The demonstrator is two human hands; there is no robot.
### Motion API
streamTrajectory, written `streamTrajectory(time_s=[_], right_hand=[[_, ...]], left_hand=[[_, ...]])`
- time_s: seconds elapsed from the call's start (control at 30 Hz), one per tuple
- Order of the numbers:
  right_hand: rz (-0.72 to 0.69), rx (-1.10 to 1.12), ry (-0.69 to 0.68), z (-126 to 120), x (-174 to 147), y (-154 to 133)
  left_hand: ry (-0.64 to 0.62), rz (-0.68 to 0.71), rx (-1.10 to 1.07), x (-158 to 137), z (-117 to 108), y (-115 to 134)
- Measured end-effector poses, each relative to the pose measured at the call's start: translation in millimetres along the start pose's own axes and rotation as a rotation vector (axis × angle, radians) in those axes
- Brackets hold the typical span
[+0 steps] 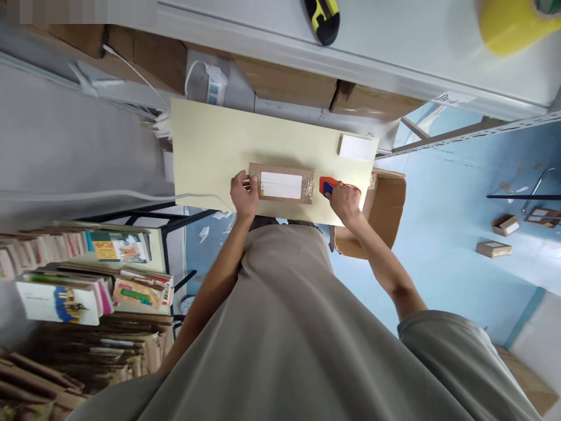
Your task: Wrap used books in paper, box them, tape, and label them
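At the top of the frame I see a black-and-yellow cutter [323, 22] on a pale shelf [394, 41], with a yellow container [508, 26] in the upper right corner. Books [120, 247] crowd my lower left; small cartons [494, 249] sit on the blue floor [445, 234] at far right.

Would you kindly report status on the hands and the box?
Left hand at left end of cardboard box, white label up. Right hand gripping red-and-blue tool, apart from box. White rectangular item at far right corner of table.
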State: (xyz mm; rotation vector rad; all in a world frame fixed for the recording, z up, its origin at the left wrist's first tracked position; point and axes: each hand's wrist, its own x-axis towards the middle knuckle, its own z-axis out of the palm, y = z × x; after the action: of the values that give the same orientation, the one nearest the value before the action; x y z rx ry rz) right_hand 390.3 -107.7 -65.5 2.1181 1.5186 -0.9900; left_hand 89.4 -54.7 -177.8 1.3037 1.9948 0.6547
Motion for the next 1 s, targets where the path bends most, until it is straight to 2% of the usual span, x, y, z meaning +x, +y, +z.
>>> streamTrajectory(time_s=[0.1,0.17,0.3,0.4,0.5,0.57,0.63,0.73,0.83,0.93,1.0], right_hand=[[0.084,-0.04,0.071,-15,-17,10],[0.096,0.008,0.114,-35,-31,16],[0.074,0.122,0.29,-87,-54,23],[-0.054,0.196,0.518,-128,-61,24],[-0.182,0.177,0.724,-172,-57,17],[-0.195,0.126,0.799,-201,-47,8],[-0.16,0.074,0.836,-224,-31,-1],[-0.094,-0.006,0.841,-244,0,-10],[-0.055,-0.043,0.801,-250,26,-12],[-0.068,-0.026,0.831,-242,30,-9],[-0.099,0.024,0.937,-221,21,-6]], left_hand=[[0.049,0.142,0.018,-9,2,23],[0.006,0.295,0.007,-19,6,53],[-0.194,0.715,-0.081,-46,16,138],[-0.247,0.976,-0.137,-57,23,206],[-0.227,1.113,-0.183,-48,33,265],[-0.201,1.178,-0.213,-33,40,295],[-0.169,1.237,-0.23,-19,47,315],[-0.155,1.243,-0.23,-10,49,323],[-0.196,1.141,-0.24,-14,43,306],[-0.23,1.031,-0.215,-14,32,261],[-0.232,0.906,-0.159,-5,24,214]])
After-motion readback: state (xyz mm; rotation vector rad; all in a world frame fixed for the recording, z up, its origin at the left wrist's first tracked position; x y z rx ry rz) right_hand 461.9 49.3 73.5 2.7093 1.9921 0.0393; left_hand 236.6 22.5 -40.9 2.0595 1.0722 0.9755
